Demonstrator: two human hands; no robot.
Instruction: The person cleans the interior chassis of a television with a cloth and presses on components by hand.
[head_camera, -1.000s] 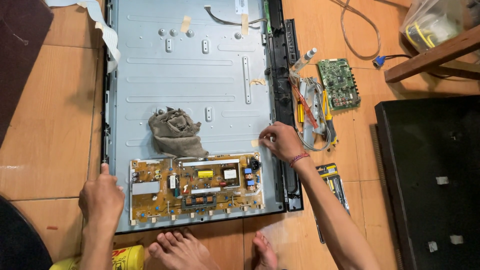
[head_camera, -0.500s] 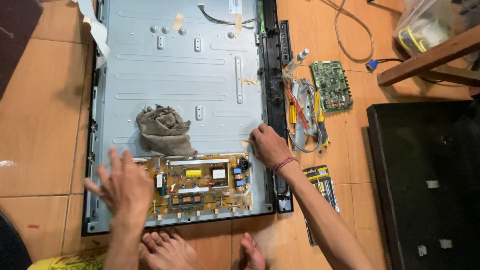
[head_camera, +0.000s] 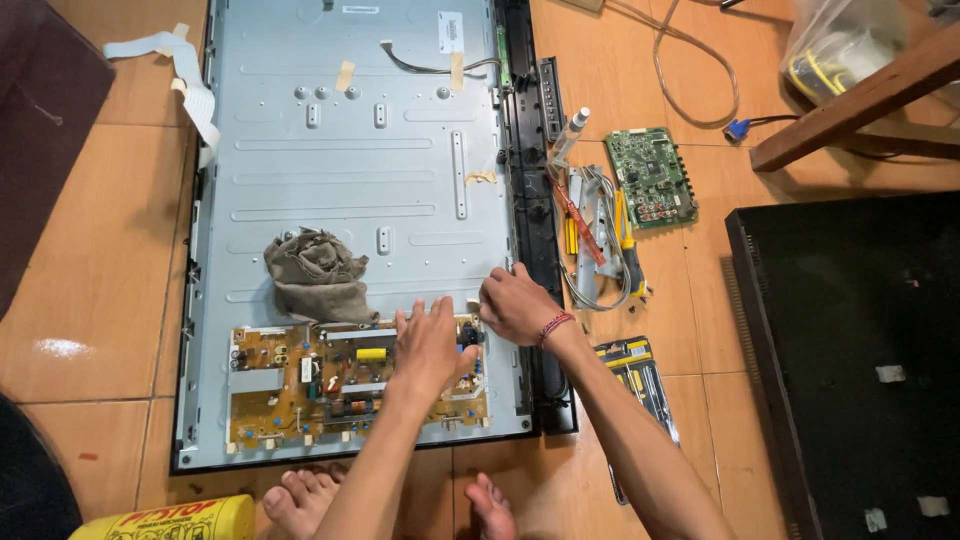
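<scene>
Left hand (head_camera: 430, 345) lies flat on right end of tan circuit board (head_camera: 355, 385), fingers spread wide, holding nothing; covers parts beneath. Right hand (head_camera: 515, 305) at board's upper right corner, fingers curled; can't tell whether they pinch anything. Board sits at near end of grey metal panel (head_camera: 350, 190) on floor, yellow and black components. Crumpled rag (head_camera: 315, 275) just above board.

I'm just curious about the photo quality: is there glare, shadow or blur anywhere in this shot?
Head view: mostly sharp and evenly lit; a small white glare spot on the floor tile at left; soft sheen on the metal panel; the dark cover at right shows little detail; both hands, left and right, look crisp, with only faint shadows under them.
</scene>
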